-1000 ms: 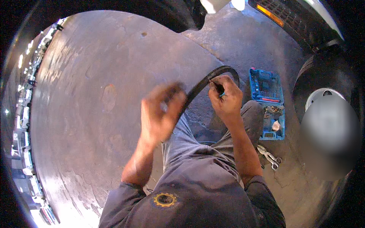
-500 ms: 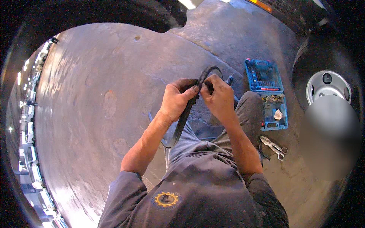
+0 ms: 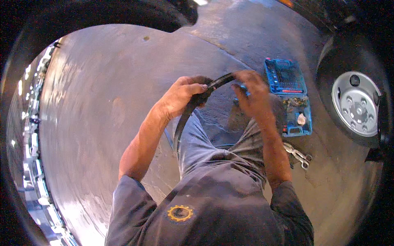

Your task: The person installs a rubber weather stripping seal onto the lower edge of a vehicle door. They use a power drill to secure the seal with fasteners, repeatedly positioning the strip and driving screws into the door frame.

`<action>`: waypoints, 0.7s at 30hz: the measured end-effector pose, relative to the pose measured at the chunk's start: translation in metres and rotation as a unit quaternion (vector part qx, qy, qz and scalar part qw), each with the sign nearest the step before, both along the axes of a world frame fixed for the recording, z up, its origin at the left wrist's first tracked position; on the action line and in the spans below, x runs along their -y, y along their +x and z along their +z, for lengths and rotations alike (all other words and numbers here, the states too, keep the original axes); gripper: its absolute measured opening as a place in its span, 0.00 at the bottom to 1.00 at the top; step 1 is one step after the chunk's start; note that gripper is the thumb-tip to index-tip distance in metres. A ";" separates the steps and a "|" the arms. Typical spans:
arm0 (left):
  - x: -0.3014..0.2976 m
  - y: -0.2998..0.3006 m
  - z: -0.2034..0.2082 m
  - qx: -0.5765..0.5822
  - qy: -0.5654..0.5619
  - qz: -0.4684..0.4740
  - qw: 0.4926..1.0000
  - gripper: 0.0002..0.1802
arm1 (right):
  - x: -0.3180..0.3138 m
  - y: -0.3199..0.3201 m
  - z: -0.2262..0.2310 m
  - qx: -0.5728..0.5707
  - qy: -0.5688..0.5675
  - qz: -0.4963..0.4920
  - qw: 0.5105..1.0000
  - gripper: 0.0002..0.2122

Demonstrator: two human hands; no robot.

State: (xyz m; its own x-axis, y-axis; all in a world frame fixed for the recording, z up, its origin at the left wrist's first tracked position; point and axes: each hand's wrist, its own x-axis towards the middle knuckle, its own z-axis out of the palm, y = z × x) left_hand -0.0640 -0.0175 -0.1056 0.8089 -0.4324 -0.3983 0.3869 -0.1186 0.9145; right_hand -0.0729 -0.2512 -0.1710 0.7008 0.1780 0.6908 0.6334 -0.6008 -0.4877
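My left hand (image 3: 186,92) is closed around a curved black rubber strip (image 3: 183,119) in front of my body. The strip bends from above my left thigh, through the left fist and up to the right. At its upper right end is my right hand (image 3: 255,92), smeared by motion. Its thumb stands somewhat apart from the fingers, and whether it grips the strip cannot be made out. My knees lie below and around the hands.
An open blue tool case (image 3: 305,118) with bits and small parts lies on the floor to the right. Metal snips (image 3: 297,156) rest near it. Farther right stands a vehicle wheel (image 3: 356,108) with a silver rim. Parked vehicles (image 3: 36,164) line the far left.
My right hand has moved right and slightly up, away from my left hand. The left hand has shifted slightly left, still gripping the strip, whose upper loop has opened into a wider curve.
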 end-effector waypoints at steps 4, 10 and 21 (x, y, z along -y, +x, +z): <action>-0.009 0.017 0.030 -0.001 0.003 -0.050 0.999 0.21 | 0.012 0.042 0.027 0.093 -0.123 -0.003 0.988 0.18; -0.022 0.038 0.046 0.152 0.156 -0.081 0.972 0.21 | 0.040 0.089 0.032 -0.110 -0.055 0.185 0.975 0.19; 0.019 0.004 0.036 0.466 0.271 0.036 0.841 0.15 | 0.053 0.056 0.070 -0.149 -0.130 0.130 0.972 0.21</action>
